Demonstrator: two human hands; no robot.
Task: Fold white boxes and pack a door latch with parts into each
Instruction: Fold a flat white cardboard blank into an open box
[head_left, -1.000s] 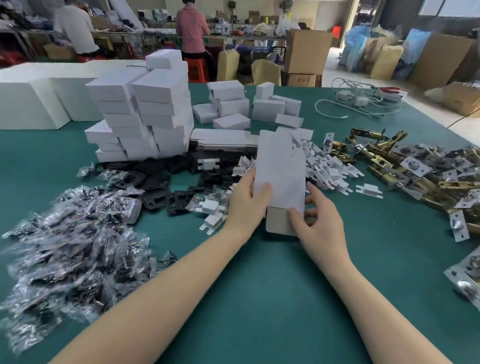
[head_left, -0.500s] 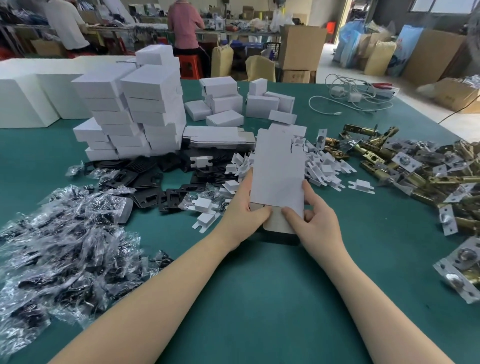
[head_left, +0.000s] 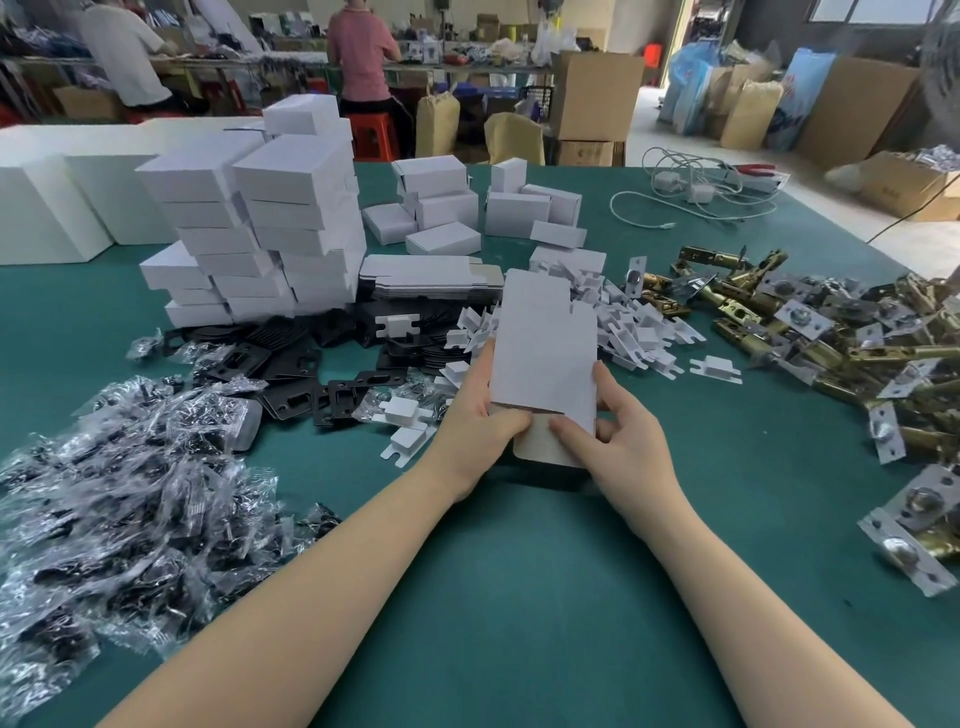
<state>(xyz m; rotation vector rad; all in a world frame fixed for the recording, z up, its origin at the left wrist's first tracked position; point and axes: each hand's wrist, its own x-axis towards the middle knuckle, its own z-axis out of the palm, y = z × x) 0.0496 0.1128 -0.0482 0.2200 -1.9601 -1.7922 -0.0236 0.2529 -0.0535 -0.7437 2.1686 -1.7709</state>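
While I am leaning over the green surface (head_left: 519, 597), a workroom is stretching out behind it, with brown cartons (head_left: 595, 96) on the floor and two people (head_left: 361, 52) sitting with their backs to me at a far bench. My left hand (head_left: 480, 415) is gripping the left edge of a flat white box blank (head_left: 545, 358), thumb curled over its lower front; my right hand (head_left: 618, 436) is pinching the right edge, thumb lying on the brown bottom flap. The blank is standing nearly upright above the middle of the surface, hiding what lies straight behind it. My fingers behind the card are mostly hidden. A stack of folded white boxes (head_left: 260, 228) is rising at far left, all shut, so I cannot tell their contents. A flat pile of unfolded blanks (head_left: 431, 275) is lying just beside it. Clear bags of dark parts (head_left: 119, 488) are spreading to my left, cut off by the frame edge; what each bag holds is hard to make out. Brass door latches (head_left: 810, 332) are heaping at right, also cut off. White card inserts (head_left: 644, 332) are lying between.
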